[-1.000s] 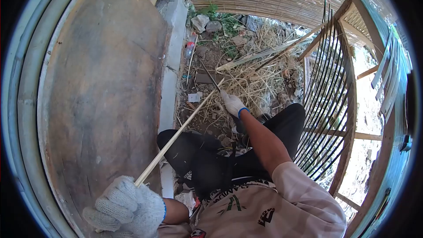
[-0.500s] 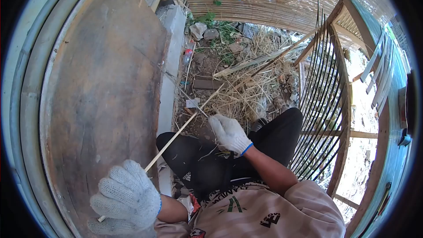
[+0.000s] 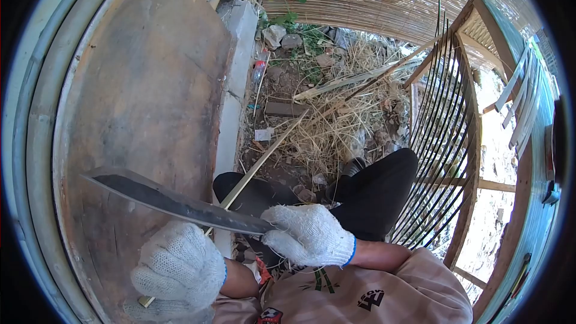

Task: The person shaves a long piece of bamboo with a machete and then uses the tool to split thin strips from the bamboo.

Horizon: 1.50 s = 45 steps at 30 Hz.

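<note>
My left hand [image 3: 178,267], in a white knit glove, grips the near end of a long thin bamboo strip [image 3: 264,157] that runs up and away toward the straw on the ground. My right hand [image 3: 310,235], also gloved, holds the handle of a large dark machete [image 3: 174,201]. Its blade points left, across the strip and just above my left hand. My black-trousered legs [image 3: 360,195] are bent below.
A big rusty round metal sheet [image 3: 138,114] stands at the left beside a concrete kerb [image 3: 231,120]. Straw, stones and bamboo scraps [image 3: 336,114] litter the ground ahead. A wooden frame with dark curved slats [image 3: 447,144] is at the right, a reed fence behind.
My right hand drew back from the straw to my lap and now holds the machete, blade swung out to the left over the strip. My left hand kept its hold.
</note>
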Available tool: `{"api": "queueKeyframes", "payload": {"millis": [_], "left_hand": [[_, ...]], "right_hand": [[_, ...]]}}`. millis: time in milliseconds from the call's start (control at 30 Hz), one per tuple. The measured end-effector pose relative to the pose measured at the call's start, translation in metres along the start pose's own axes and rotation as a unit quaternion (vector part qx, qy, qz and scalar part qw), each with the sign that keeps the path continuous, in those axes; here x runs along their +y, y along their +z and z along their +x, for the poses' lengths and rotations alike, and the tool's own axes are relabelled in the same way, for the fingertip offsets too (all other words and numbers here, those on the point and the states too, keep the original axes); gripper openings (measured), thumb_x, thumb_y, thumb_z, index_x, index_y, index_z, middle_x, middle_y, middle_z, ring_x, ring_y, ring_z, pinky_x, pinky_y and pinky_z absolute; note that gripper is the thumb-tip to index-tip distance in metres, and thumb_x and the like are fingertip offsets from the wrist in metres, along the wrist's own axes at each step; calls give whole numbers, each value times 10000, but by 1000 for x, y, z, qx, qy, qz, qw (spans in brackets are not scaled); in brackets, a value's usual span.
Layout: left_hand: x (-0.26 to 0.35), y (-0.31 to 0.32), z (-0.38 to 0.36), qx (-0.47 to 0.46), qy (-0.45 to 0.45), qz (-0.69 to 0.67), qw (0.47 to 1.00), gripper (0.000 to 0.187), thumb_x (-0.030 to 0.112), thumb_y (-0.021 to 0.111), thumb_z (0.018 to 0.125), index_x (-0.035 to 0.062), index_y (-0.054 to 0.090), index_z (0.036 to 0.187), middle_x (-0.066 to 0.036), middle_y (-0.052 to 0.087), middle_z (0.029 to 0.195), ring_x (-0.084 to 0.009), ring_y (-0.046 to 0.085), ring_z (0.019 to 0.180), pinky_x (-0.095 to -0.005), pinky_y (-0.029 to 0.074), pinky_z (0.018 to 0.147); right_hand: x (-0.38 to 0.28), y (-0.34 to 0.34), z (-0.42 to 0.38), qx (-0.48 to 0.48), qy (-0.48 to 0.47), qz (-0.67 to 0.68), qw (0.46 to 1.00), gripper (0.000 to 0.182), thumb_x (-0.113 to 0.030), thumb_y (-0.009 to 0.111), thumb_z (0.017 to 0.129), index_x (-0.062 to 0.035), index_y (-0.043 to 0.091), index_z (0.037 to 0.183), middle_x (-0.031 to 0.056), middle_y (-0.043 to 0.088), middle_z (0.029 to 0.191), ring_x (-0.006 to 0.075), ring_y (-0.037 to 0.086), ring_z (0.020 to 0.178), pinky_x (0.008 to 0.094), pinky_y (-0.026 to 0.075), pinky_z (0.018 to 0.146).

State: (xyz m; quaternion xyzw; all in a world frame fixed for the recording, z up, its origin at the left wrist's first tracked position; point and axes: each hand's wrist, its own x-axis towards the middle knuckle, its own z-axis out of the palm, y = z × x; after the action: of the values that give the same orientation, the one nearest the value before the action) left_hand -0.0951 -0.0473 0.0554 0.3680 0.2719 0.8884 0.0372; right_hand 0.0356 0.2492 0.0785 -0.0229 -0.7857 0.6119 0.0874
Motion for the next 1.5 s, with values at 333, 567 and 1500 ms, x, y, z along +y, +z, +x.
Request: {"api": "queueKeyframes", "payload": {"millis": [333,567,1500], "left_hand": [[-25,37,16,30,39,-38,998,694,640,503,1048,127,610,1503,-48,644,1437,-256,579,1311,-473,325,1219],[12,1,7,180,97,104,973,711,731,475,1019,153,708,1360,-25,717,1204,-256,630,1081,-493,396,1075],[2,39,36,171,149,218,949,494,597,497,1062,149,690,1137,30,660,948,-180,584,820,-398,457,846]], "right_hand": [[6,-3,7,17,71,-56,996,315,-382,674,1014,-76,718,1074,185,721,877,393,723,814,486,556,688],[75,-1,16,38,206,-48,977,405,-431,593,1063,-48,722,1098,203,721,761,439,725,756,539,554,723],[168,-19,20,67,320,-75,942,528,-511,503,1081,-34,730,1077,265,733,902,475,712,922,545,543,832]]}}
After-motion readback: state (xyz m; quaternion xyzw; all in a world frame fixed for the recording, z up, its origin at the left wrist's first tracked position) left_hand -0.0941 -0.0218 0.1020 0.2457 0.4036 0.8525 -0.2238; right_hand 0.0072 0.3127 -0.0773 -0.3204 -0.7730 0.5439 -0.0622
